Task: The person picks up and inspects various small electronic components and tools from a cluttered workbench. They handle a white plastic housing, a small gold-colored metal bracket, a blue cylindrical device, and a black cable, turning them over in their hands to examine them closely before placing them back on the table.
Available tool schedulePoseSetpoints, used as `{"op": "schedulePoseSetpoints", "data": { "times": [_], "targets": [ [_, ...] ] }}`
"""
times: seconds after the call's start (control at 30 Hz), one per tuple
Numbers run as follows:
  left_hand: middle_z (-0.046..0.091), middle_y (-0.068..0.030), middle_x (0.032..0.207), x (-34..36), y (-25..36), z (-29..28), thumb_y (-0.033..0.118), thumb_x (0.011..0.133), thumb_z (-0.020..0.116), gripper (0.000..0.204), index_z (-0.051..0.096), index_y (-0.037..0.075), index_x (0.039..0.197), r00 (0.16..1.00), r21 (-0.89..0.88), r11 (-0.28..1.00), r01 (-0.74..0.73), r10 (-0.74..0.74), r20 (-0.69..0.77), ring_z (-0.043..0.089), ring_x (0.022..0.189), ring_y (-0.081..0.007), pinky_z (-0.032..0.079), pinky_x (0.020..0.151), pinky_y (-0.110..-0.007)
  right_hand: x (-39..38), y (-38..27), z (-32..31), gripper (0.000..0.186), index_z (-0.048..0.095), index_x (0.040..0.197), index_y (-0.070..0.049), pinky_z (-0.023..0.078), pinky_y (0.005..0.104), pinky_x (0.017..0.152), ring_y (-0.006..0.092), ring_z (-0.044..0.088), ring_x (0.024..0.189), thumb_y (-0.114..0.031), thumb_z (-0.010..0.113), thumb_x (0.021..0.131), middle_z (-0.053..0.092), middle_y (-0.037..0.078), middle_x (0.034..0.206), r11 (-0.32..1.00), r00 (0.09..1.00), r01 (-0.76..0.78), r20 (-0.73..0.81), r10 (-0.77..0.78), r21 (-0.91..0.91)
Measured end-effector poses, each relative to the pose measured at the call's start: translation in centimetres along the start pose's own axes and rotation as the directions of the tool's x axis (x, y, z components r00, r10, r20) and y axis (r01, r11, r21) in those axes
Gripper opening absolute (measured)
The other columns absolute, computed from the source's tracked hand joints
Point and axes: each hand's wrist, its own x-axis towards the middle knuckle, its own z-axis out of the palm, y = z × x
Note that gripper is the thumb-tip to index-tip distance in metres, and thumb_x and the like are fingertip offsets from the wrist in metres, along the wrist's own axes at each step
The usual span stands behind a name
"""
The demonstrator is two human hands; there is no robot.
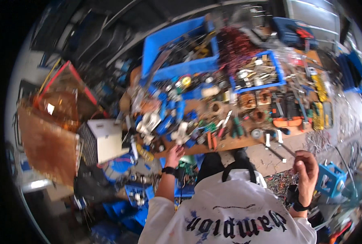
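My left hand, with a dark band at the wrist, is at the table's front edge. Its fingers look loosely apart and slightly blurred, just below a white plastic pipe fitting; whether they touch is unclear. Out to the right, my right hand is curled beyond the table edge, fingers closed on the end of a thin dark rod. The rod slants up and left toward the table. Beside it, another dark rod with a white end also sticks out past the edge.
The wooden table is crowded with fittings, pliers and other tools. At its back stand a large blue bin and a shallow blue tray. A brown board leans at left; a teal metal frame stands at right.
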Motion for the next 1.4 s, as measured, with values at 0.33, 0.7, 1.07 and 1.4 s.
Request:
{"op": "schedulePoseSetpoints", "data": {
  "times": [0.33,0.7,1.07,1.4],
  "targets": [
    [0.067,-0.0036,0.101,1.7,-2.1,-4.1,0.016,0.092,0.066,0.023,0.063,0.004,0.112,0.951,0.295,0.912,-0.286,0.308,-0.029,0.066,0.085,-0.0146,0.053,0.068,-0.027,-0.5,6.1,14.7,0.017,0.06,0.11,-0.001,0.034,0.0192,0.055,0.0037,0.043,0.062,-0.009,0.059,0.094,0.054,-0.003,0.079,0.954,0.964,-0.192,0.136,0.228,-0.231],
    [0.058,-0.0158,0.127,6.8,0.3,3.8,0.01,0.094,0.06,0.033,0.055,0.001,0.125,0.762,0.335,0.698,-0.632,0.484,0.43,0.057,0.118,-0.0253,0.046,0.098,-0.034,-2.3,16.9,22.0,0.019,0.061,0.112,-0.001,0.039,0.0201,0.058,0.0041,0.048,0.064,-0.009,0.058,0.094,0.056,-0.003,0.077,0.785,0.793,-0.533,0.137,0.593,-0.317],
    [0.026,-0.0252,0.152,9.2,0.9,10.3,0.035,0.097,0.055,0.06,0.037,0.005,0.145,0.723,0.66,0.302,-0.688,0.363,0.588,0.027,0.141,-0.0403,0.026,0.114,-0.045,1.0,22.2,22.8,0.02,0.063,0.11,-0.001,0.038,0.0207,0.056,0.0036,0.045,0.062,-0.013,0.059,0.093,0.054,-0.004,0.071,0.72,0.729,-0.606,0.125,0.673,-0.339],
    [0.038,-0.0237,0.146,8.7,0.7,12.7,0.025,0.091,0.066,0.053,0.048,0.0,0.134,0.664,0.629,0.215,-0.747,0.232,0.71,0.044,0.13,-0.0418,0.038,0.106,-0.043,3.1,24.2,21.4,0.019,0.062,0.109,-0.001,0.041,0.0228,0.059,0.0061,0.05,0.063,-0.011,0.059,0.093,0.057,-0.001,0.071,0.692,0.696,-0.61,0.155,0.701,-0.387]
  ]
}}
